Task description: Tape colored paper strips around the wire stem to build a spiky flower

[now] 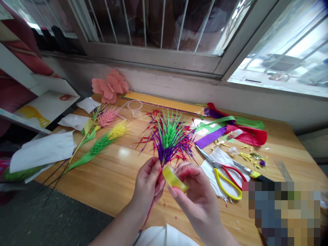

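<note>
In my left hand [150, 179], the thumb and fingers pinch the stem of an artificial wheat ear [169, 136], held upright in front of me. Its tip is bright green and its lower bristles are purple. The stem [150, 212] runs down below my hand, wrapped in dark red. My right hand [196, 191] grips a roll of yellow tape [175, 179] between thumb and fingers, close against the base of the ear. Red and purple spiky pieces [151, 135] lie on the table behind the ear.
On the wooden table [123, 184], finished wheat stems [99, 147] and white paper [43, 150] lie left. Scissors [225, 174], a utility knife [253, 173], coloured strips [215, 136] and yellow pieces [246, 156] lie right. A pink paper flower [110, 85] stands by the wall.
</note>
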The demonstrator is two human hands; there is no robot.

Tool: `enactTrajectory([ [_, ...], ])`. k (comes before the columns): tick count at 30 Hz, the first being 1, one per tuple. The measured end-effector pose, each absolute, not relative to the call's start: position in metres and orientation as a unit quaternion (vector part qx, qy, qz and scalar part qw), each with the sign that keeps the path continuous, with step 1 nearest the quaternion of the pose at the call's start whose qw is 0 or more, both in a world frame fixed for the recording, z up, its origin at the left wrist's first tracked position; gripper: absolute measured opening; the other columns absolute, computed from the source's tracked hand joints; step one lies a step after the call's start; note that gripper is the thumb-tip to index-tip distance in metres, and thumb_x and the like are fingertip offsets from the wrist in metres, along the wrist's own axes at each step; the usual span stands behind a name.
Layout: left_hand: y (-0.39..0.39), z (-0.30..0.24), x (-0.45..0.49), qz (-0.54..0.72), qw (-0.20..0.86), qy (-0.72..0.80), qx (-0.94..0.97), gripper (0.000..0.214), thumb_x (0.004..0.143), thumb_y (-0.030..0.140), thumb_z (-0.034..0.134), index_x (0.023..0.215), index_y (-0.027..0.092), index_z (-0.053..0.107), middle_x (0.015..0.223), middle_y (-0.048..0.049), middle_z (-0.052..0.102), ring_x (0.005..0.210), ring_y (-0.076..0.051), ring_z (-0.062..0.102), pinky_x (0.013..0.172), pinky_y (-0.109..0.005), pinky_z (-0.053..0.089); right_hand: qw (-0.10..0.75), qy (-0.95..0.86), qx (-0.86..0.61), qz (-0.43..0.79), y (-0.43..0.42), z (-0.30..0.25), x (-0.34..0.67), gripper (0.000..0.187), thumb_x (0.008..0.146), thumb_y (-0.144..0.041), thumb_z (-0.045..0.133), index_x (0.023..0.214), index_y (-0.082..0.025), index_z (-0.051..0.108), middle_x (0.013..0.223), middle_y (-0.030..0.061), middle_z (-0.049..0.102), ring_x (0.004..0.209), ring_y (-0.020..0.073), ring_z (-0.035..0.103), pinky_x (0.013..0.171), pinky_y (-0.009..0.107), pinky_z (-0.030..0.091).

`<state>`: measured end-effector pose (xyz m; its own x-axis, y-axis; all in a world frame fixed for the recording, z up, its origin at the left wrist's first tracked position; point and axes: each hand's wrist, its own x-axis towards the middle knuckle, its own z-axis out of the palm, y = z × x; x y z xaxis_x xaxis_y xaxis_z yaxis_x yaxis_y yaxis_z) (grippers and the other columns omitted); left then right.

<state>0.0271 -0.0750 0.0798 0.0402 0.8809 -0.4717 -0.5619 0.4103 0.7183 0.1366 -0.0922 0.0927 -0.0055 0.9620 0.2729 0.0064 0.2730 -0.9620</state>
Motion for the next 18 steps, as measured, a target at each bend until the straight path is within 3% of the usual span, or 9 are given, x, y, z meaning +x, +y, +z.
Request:
enactTrajectory([
  [10, -0.076, 0.080, 0.026, 0.554, 0.683, 0.438, 0.186, 0.030, 0.066, 0.044, 0.068, 0.074, 0.020, 0.051, 0.041, 0.0101, 0.039, 0.028, 0.000, 0.021, 0.027, -0.012, 0.014, 0.549, -0.627, -0.362, 0.418, -0.092, 0.095, 0.146, 0.028, 0.073, -0.013, 0.064, 0.095, -0.027, 0.052, 0.083, 0.0024, 0.053, 0.085, 0.0205, 0.052, 0.081, 0.040, 0.041],
  [18, -0.078, 0.093, 0.029, 0.601, 0.615, 0.460, 0.221, 0.026, 0.067, 0.036, 0.069, 0.075, 0.020, 0.050, 0.047, 0.0097, 0.044, 0.030, 0.000, 0.027, 0.028, -0.009, 0.019, 0.573, -0.500, -0.406, 0.506, -0.095, 0.103, 0.138, 0.032, 0.075, -0.018, 0.064, 0.101, -0.028, 0.049, 0.084, 0.0006, 0.051, 0.075, 0.0138, 0.050, 0.068, 0.026, 0.045],
])
